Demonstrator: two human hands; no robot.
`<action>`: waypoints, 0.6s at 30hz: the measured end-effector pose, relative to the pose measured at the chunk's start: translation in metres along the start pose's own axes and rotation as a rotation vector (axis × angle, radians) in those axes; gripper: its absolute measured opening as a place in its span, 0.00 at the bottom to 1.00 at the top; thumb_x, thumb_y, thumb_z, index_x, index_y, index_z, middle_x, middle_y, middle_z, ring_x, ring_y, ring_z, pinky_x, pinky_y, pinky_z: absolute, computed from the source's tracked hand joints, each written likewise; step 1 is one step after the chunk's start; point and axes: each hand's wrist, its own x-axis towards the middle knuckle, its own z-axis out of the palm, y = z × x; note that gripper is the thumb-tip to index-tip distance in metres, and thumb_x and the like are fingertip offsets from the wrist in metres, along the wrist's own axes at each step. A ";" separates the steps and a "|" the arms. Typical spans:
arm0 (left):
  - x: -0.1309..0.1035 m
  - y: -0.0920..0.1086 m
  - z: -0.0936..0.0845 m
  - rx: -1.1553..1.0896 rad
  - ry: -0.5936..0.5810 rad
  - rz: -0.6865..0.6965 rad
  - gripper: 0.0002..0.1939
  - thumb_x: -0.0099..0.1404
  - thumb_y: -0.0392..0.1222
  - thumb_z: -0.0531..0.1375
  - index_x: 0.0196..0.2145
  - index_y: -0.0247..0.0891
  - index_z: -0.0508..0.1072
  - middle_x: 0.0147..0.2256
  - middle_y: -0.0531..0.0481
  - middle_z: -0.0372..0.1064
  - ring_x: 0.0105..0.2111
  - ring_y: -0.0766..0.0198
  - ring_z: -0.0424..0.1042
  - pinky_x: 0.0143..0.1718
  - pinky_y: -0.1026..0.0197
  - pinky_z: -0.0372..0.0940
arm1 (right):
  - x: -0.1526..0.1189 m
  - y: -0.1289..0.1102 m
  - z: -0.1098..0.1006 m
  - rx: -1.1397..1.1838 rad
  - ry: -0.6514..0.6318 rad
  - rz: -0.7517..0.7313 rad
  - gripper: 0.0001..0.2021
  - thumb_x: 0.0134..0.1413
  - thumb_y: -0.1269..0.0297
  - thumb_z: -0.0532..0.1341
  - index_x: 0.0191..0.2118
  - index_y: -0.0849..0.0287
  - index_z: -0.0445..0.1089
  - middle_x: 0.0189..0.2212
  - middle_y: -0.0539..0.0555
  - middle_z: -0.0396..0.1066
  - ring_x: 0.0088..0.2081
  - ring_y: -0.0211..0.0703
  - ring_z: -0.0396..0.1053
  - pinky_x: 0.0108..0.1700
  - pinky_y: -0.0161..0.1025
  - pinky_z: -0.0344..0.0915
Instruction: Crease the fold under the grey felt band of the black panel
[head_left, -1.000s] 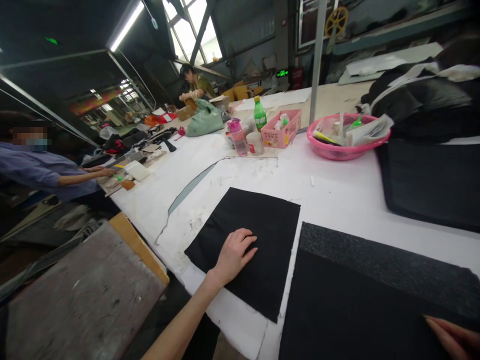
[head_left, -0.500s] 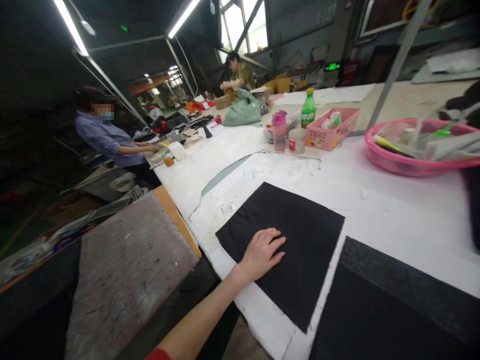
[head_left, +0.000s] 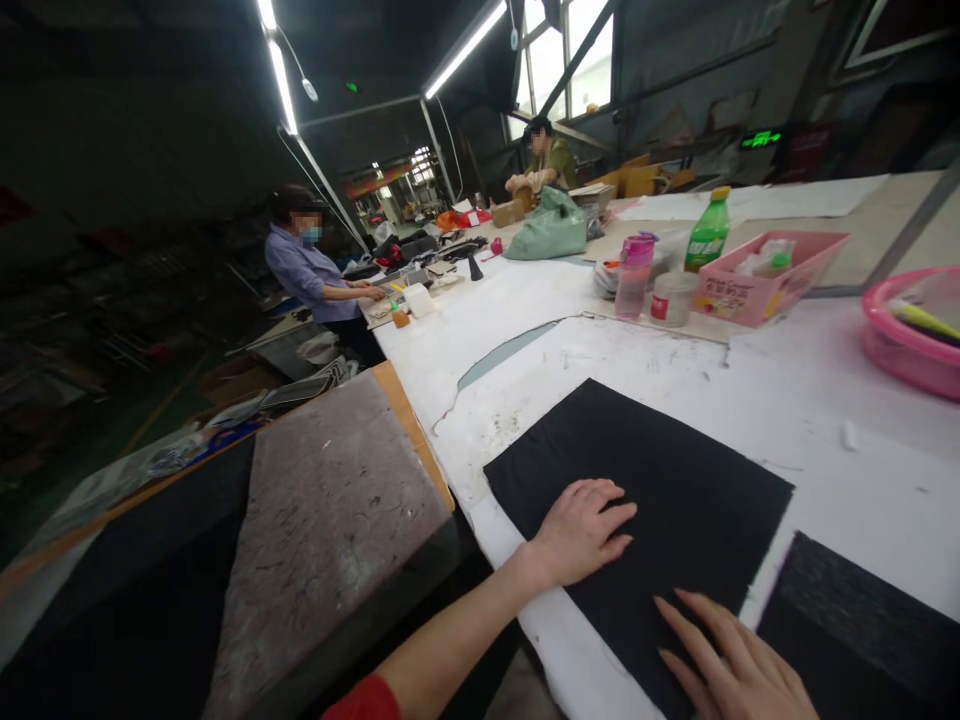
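Two grips point(head_left: 581, 530) point(head_left: 739, 660) over one black sheet point(head_left: 660, 480)

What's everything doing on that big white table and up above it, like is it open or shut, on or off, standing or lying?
Black fabric sheet: lying flat
Left hand: open, resting on sheet
Right hand: open, over sheet; touching unclear
Green bottle: upright, capped
Pink box: open, holding things
Tube light: on
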 end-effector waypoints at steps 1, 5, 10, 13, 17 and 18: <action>0.000 0.000 -0.001 -0.014 -0.006 -0.007 0.18 0.68 0.47 0.58 0.53 0.39 0.68 0.54 0.46 0.64 0.58 0.57 0.60 0.60 0.54 0.56 | 0.007 -0.004 -0.002 -0.001 -0.039 0.037 0.21 0.67 0.51 0.44 0.55 0.50 0.67 0.53 0.52 0.67 0.50 0.49 0.67 0.45 0.45 0.65; -0.003 -0.002 -0.011 -0.075 -0.048 -0.028 0.14 0.68 0.46 0.59 0.47 0.38 0.71 0.49 0.45 0.66 0.53 0.57 0.63 0.54 0.55 0.60 | 0.016 -0.012 -0.009 0.018 -0.124 0.139 0.20 0.70 0.54 0.43 0.55 0.51 0.66 0.55 0.52 0.65 0.52 0.49 0.65 0.48 0.47 0.63; -0.018 -0.005 -0.026 -0.109 -0.099 -0.023 0.09 0.68 0.45 0.58 0.43 0.38 0.71 0.45 0.46 0.68 0.49 0.57 0.65 0.49 0.55 0.61 | 0.011 -0.013 -0.010 0.047 -0.178 0.190 0.18 0.70 0.57 0.46 0.58 0.49 0.64 0.57 0.51 0.62 0.56 0.48 0.61 0.53 0.48 0.60; -0.029 -0.004 -0.035 -0.089 -0.141 -0.027 0.08 0.69 0.44 0.58 0.43 0.39 0.71 0.44 0.47 0.68 0.48 0.57 0.65 0.48 0.55 0.61 | 0.010 -0.014 -0.011 0.082 -0.169 0.202 0.18 0.70 0.57 0.47 0.58 0.50 0.63 0.57 0.51 0.62 0.57 0.48 0.60 0.54 0.48 0.59; -0.038 -0.003 -0.044 -0.056 -0.174 -0.034 0.08 0.68 0.43 0.58 0.44 0.39 0.70 0.44 0.47 0.67 0.49 0.58 0.65 0.48 0.55 0.61 | 0.011 -0.015 -0.013 0.107 -0.137 0.235 0.19 0.69 0.56 0.47 0.59 0.54 0.62 0.56 0.54 0.63 0.56 0.48 0.61 0.55 0.48 0.60; -0.039 -0.003 -0.045 -0.052 -0.166 -0.037 0.08 0.68 0.43 0.58 0.44 0.39 0.70 0.44 0.47 0.67 0.49 0.58 0.65 0.49 0.55 0.61 | 0.011 -0.016 -0.014 0.107 -0.133 0.245 0.20 0.69 0.55 0.46 0.59 0.55 0.62 0.56 0.55 0.63 0.56 0.49 0.61 0.54 0.48 0.61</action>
